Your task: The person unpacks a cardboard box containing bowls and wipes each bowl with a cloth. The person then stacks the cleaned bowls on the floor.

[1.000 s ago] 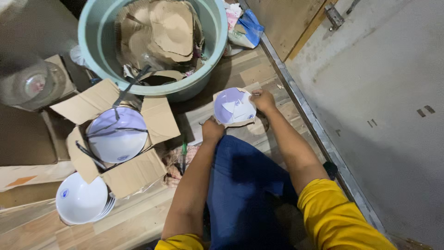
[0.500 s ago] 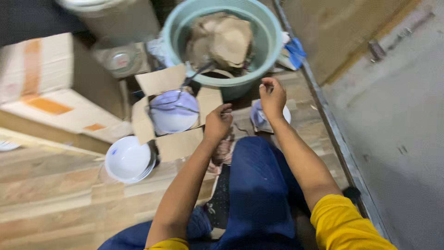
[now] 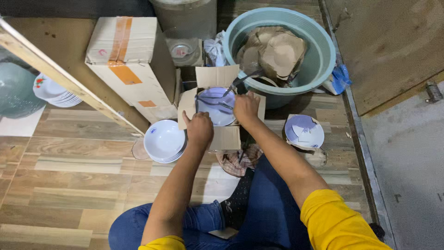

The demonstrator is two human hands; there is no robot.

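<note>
I sit on the floor in front of a small open cardboard box (image 3: 229, 137) that holds a stack of white bowls (image 3: 213, 107) bound with dark straps. My left hand (image 3: 199, 128) rests on the box's near left edge. My right hand (image 3: 245, 108) is at the right rim of the bowls, its fingers on them. A white bowl with a paper wrap in it (image 3: 304, 131) sits on the floor to the right of my right arm. A stack of white bowls (image 3: 164, 140) stands on the floor left of my left hand.
A big teal tub (image 3: 319, 60) full of brown paper stands behind the box. A taped carton (image 3: 134, 60) lies at the back left, beside a slanted wooden beam (image 3: 69, 78). Plates (image 3: 53, 91) are stacked at far left. A checked cloth (image 3: 238, 159) lies near my knee.
The bowl with paper has left my hands and now sits on the floor at right. Both hands have moved to the open box of bowls. The view has shifted left.
</note>
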